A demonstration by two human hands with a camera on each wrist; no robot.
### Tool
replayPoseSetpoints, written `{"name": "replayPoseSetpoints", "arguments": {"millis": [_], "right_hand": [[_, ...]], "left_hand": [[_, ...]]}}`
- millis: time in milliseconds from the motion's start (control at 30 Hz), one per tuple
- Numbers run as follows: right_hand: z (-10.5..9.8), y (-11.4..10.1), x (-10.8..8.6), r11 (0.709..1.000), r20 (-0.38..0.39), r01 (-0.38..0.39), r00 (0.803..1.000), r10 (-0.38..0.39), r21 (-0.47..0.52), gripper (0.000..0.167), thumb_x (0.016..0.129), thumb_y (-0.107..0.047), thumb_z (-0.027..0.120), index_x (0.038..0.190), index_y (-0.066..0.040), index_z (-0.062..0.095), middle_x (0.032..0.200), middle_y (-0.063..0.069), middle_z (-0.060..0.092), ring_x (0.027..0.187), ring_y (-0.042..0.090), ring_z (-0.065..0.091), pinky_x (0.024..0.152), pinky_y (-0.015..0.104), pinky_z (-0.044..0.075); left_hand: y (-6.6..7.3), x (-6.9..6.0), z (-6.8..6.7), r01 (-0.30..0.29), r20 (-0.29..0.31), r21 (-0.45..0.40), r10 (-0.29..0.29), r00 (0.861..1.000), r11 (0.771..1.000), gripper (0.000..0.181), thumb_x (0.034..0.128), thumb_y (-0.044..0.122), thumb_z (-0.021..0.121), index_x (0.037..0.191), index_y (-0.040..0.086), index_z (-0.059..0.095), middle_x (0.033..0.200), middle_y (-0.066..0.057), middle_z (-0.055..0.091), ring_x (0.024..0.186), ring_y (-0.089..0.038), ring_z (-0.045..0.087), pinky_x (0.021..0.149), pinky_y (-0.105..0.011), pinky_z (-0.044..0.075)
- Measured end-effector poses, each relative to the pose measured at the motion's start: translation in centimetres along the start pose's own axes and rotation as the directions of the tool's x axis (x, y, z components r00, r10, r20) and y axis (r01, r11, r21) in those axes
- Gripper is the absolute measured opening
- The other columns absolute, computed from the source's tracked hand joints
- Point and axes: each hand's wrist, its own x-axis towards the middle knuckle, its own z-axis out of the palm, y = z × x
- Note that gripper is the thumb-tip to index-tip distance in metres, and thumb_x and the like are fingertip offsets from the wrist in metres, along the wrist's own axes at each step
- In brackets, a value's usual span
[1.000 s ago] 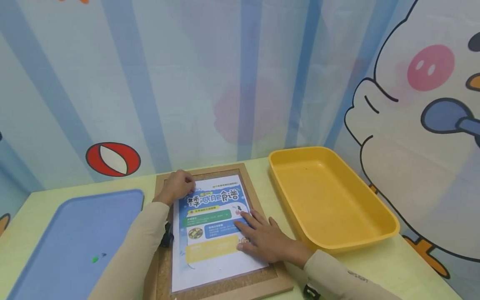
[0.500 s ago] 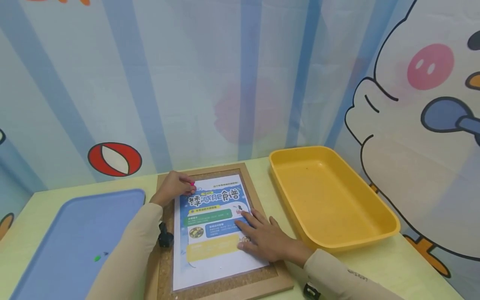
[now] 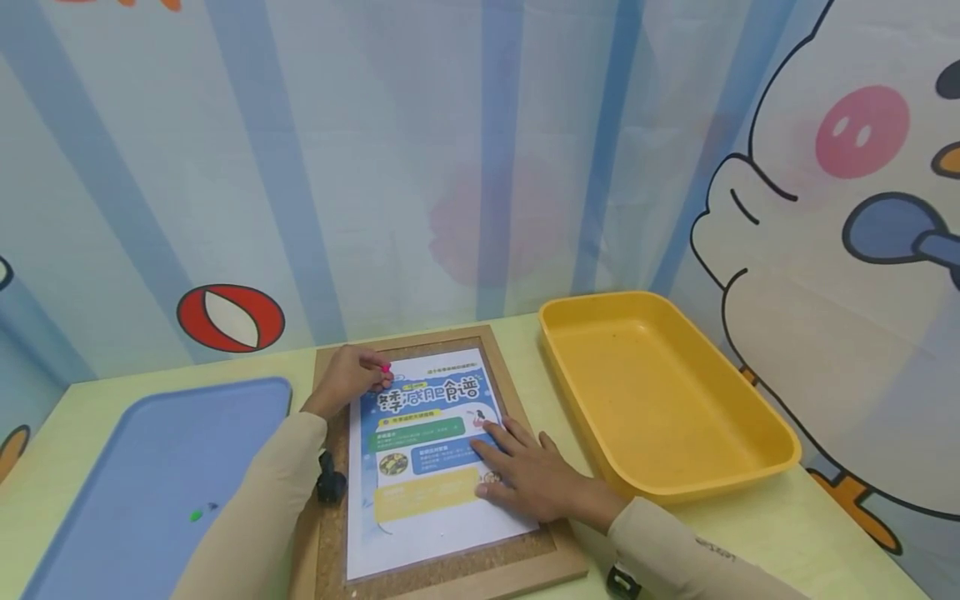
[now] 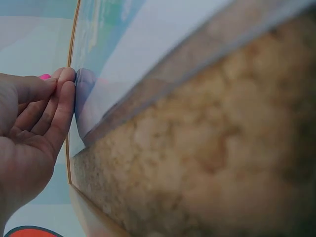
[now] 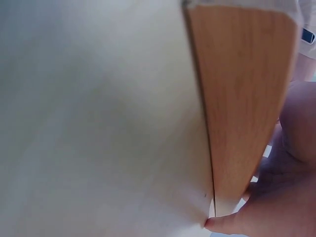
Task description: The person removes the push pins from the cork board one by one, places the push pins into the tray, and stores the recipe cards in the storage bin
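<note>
My left hand (image 3: 347,379) pinches a small pink pin (image 3: 386,367) at the top left corner of a printed sheet (image 3: 427,533). In the left wrist view the pink pin (image 4: 45,76) shows between thumb and fingers of the left hand (image 4: 37,116), whose fingertips touch the clear-edged sheet. The sheet lies on a cork board with a wooden frame (image 3: 495,581). Spread over the sheet's right side, my right hand (image 3: 536,477) rests with fingers fairly straight. The right wrist view shows the right hand (image 5: 286,173) beside the frame's edge (image 5: 242,89), little of it visible.
Left of the board lies a blue tray (image 3: 172,450) with a small green piece (image 3: 197,515) and a dark bit on it. A deep yellow tray (image 3: 667,400) stands to the right. A printed curtain (image 3: 405,167) hangs behind the table.
The fingers of my left hand have shifted at the sheet's corner, and the pink pin, hidden a second ago, shows between them. My right hand stays in place.
</note>
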Motion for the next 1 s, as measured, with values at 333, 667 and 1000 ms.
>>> {"name": "replayPoseSetpoints", "arguments": {"millis": [333, 667, 1000], "right_hand": [[0.4, 0.0, 0.0, 1.0, 0.008, -0.003, 1.0, 0.003, 0.009, 0.064, 0.101, -0.054, 0.045, 0.156, -0.023, 0.034, 0.167, 0.007, 0.021, 0.155, 0.037, 0.01, 0.113, 0.074, 0.017], [0.3, -0.1, 0.0, 1.0, 0.006, 0.001, 1.0, -0.001, 0.002, 0.064, 0.101, -0.054, 0.045, 0.156, -0.022, 0.035, 0.167, 0.008, 0.022, 0.155, 0.038, 0.011, 0.113, 0.075, 0.018], [0.1, 0.0, 0.0, 1.0, -0.007, -0.001, 1.0, 0.001, 0.012, 0.063, 0.101, -0.052, 0.045, 0.156, -0.022, 0.034, 0.167, 0.008, 0.021, 0.155, 0.038, 0.01, 0.113, 0.074, 0.017]], "left_hand": [[-1.1, -0.4, -0.1, 0.046, -0.035, -0.072, -0.049, 0.998, 0.996, 0.022, 0.0942, 0.001, 0.064, 0.115, -0.004, 0.069, 0.103, -0.018, 0.074, 0.079, -0.013, 0.071, 0.079, -0.027, 0.06], [-1.2, -2.5, -1.3, 0.085, -0.047, -0.124, -0.091, 0.995, 0.989, 0.024, 0.0952, 0.002, 0.063, 0.118, -0.004, 0.067, 0.11, -0.02, 0.073, 0.082, -0.013, 0.072, 0.077, -0.025, 0.06], [-1.7, -6.5, -3.7, 0.065, -0.056, -0.161, -0.075, 0.996, 0.985, 0.032, 0.0988, 0.009, 0.059, 0.126, -0.006, 0.062, 0.109, -0.017, 0.075, 0.089, -0.014, 0.075, 0.082, -0.026, 0.059]]}}
